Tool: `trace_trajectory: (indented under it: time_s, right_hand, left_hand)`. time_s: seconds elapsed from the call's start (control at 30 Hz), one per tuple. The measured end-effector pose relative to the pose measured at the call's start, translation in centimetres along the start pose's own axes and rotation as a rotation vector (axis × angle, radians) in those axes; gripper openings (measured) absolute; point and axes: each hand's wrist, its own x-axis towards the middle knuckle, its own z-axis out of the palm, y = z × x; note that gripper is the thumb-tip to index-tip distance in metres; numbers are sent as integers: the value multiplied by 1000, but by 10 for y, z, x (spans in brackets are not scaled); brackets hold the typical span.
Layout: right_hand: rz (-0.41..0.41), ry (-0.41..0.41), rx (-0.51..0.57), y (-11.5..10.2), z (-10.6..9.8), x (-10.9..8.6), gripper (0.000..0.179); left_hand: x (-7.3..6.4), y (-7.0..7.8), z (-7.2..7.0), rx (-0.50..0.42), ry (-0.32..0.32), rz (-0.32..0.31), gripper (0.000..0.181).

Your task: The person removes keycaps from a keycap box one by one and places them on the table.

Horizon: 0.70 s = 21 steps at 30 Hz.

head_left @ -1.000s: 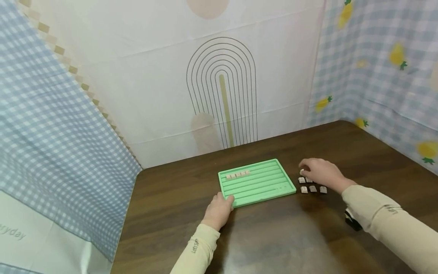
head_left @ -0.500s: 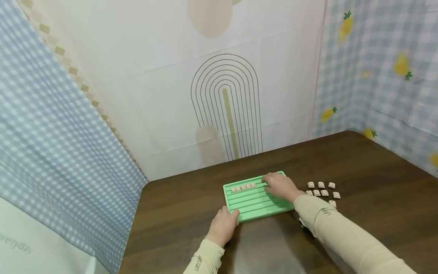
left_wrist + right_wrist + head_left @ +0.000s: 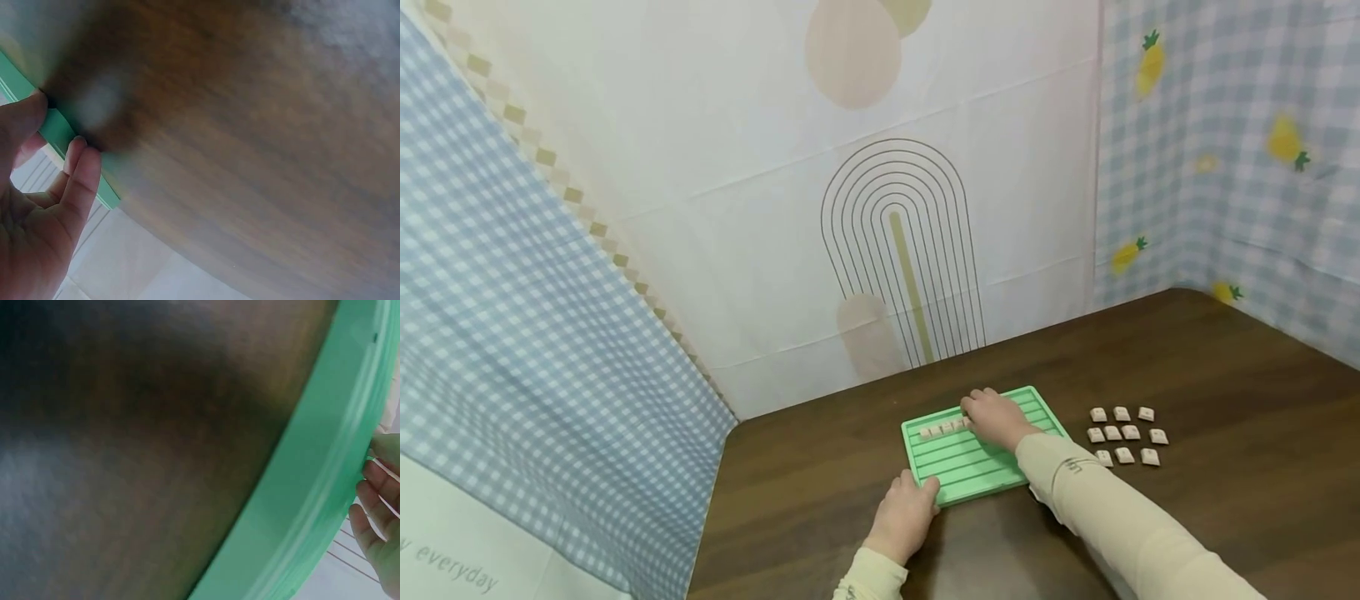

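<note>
A shallow mint-green tray (image 3: 973, 472) with long parallel ridges lies at a slant on the dark wood table. A short row of cream keycaps (image 3: 947, 427) sits along its far groove. My left hand (image 3: 904, 517) grips the near-left corner, and in the left wrist view its thumb and fingers close on the tray edge (image 3: 57, 131). At the right end of the row, my right hand (image 3: 992, 421) reaches over the tray with curled fingers and pinches a keycap, mostly hidden by the hand. The right wrist view shows the fingers (image 3: 375, 500) just beyond the tray's near rim (image 3: 300, 487).
Several loose keycaps (image 3: 1112, 433) stand in loose rows on the table (image 3: 1225, 517) right of the tray. A white patterned cloth (image 3: 760, 250) hangs behind the table, with blue checked cloth (image 3: 550, 292) at the left and a pineapple-print one (image 3: 1210, 167) at the right.
My right hand has moved left from the loose keycaps to the end of the row in the tray. My left hand stays on the tray corner. The head view has shifted.
</note>
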Motion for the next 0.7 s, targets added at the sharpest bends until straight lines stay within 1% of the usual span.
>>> trace_trajectory:
  time_s: [0.1,0.13,0.23,0.3,0.37,0.43,0.6,0.7]
  right_hand:
    - [-37,49,1,2,4,-2,7]
    - [-57,73,-25,2,4,-3,6]
    - [-80,91,-53,2,5,-2,6]
    - [-69,78,-77,0,3,0,7]
    - [-51,55,-73,0,3,3,8]
    - [-47,45,-91,0,4,6,8]
    - [-30,-3,-104,1,3,6,9]
    - [-28,1,-83,2,0,4,8]
  left_hand:
    - [0,2,2,19,18,-1,24]
    - [0,3,3,24,24,-2,25]
    - [1,2,4,33,40,-10,26]
    - [1,1,2,29,47,-16,26]
    - [2,1,2,29,52,-19,25]
    - [2,0,1,19,56,-23,25]
    - [2,1,2,-30,14,-17,24]
    - [1,2,4,-41,-15,-15,23]
